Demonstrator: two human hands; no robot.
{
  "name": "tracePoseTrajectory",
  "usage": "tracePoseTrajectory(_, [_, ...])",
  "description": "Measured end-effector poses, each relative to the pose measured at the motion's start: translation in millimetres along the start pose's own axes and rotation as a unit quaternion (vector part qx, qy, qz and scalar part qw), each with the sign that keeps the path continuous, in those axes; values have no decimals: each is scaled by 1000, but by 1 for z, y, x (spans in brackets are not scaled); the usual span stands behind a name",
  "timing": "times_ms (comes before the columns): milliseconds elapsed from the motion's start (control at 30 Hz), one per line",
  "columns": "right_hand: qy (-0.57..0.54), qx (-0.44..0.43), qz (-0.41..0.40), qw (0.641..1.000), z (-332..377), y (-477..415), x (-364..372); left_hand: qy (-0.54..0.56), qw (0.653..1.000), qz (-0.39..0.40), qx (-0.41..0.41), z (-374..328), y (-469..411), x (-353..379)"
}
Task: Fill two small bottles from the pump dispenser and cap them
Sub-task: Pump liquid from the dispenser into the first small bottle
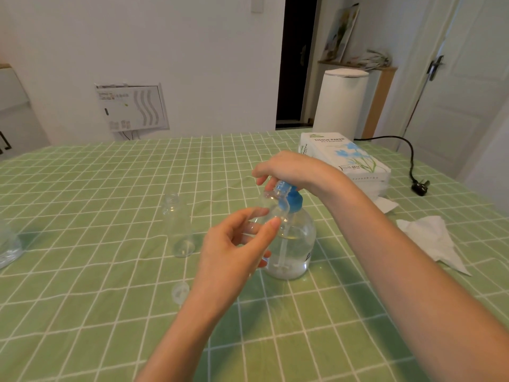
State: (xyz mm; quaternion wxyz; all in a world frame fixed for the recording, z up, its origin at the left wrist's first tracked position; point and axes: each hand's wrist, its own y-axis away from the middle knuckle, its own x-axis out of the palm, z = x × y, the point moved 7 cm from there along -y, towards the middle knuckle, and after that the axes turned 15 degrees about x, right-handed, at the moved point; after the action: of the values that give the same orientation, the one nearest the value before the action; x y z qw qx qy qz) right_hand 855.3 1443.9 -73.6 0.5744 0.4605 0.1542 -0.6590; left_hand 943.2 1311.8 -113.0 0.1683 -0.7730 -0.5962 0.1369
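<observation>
My left hand pinches a small clear bottle between thumb and fingers, tilted, its open neck up against the blue pump head. My right hand lies on top of that pump head, fingers bent down over its front. The pump dispenser stands on the green checked tablecloth just right of my left hand, with clear liquid in its lower part. The second small bottle stands uncapped and upright to the left, apart from both hands. A clear cap lies nearer me, beside my left wrist. At right, a tissue pack, loose white tissues and a black plug.
</observation>
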Motion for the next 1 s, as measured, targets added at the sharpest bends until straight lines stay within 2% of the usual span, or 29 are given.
tracePoseTrajectory(600, [14,-14,-26,999,3,-2,-8,9,1000,-2,-7,4,-2,1])
tracePoseTrajectory(767, [17,-5,5,1000,1,-3,0,-2,1000,-2,-2,3,-1,0])
tracePoseTrajectory(1000, [2,-15,-1,1000,-5,-6,5,-4,1000,-2,-2,6,3,0])
